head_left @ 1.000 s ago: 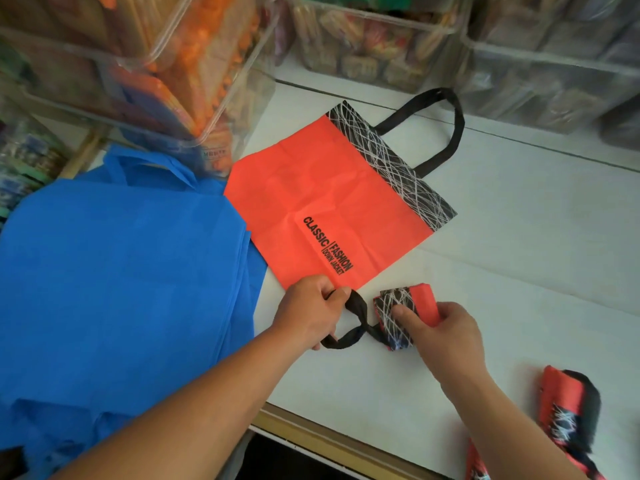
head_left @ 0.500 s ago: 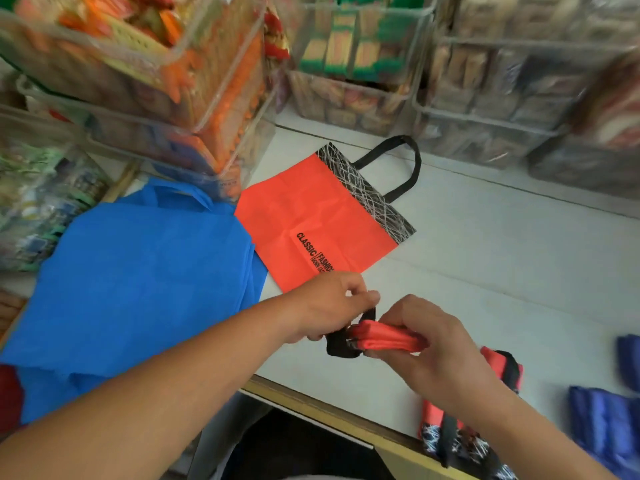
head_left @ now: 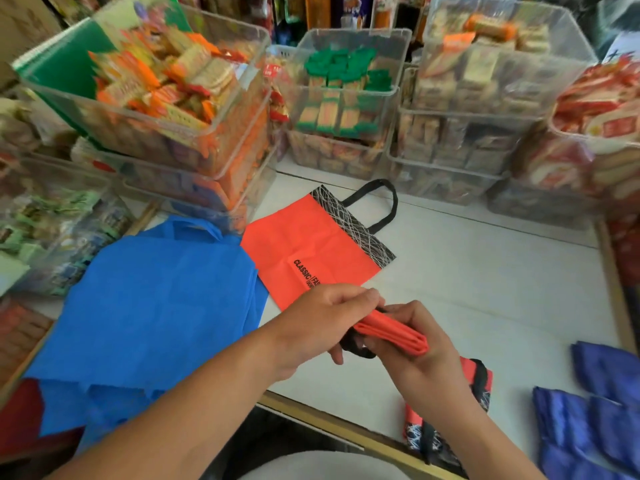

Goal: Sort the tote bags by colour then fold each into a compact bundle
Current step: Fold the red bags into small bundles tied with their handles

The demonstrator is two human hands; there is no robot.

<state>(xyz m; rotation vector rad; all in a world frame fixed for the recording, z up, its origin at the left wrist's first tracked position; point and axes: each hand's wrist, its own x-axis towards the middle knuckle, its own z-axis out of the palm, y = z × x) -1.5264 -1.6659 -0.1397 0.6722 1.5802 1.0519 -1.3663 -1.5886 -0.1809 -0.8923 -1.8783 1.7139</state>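
Tote bags everywhere, and the one in play is a folded red bundle (head_left: 391, 336), lifted clear of the white tabletop (head_left: 485, 278) and gripped from both ends. Right hand (head_left: 420, 355) cups it from below, fingers curled tight around the near end, thumb lying along the top; left hand (head_left: 325, 323) pinches the far end, fingertips closed over the fabric, with a black handle loop (head_left: 353, 346) poking out beneath them. Just beyond the left fingertips a flat red tote (head_left: 311, 247) lies spread out, its black scribble-pattern band and black handle pointing away, its near corner hidden behind the knuckles. Left of both hands sprawls a stack of blue totes (head_left: 156, 306), overlapping the flat red one's edge and hanging over the table's front lip. Below the right wrist sit finished red bundles (head_left: 481, 379) at the wooden front edge (head_left: 346, 427). Off to the right, blue bundles (head_left: 595, 407) crowd the corner. Open white surface stretches beyond the right fingers, up to the clear snack bins (head_left: 450, 161) lining the back.
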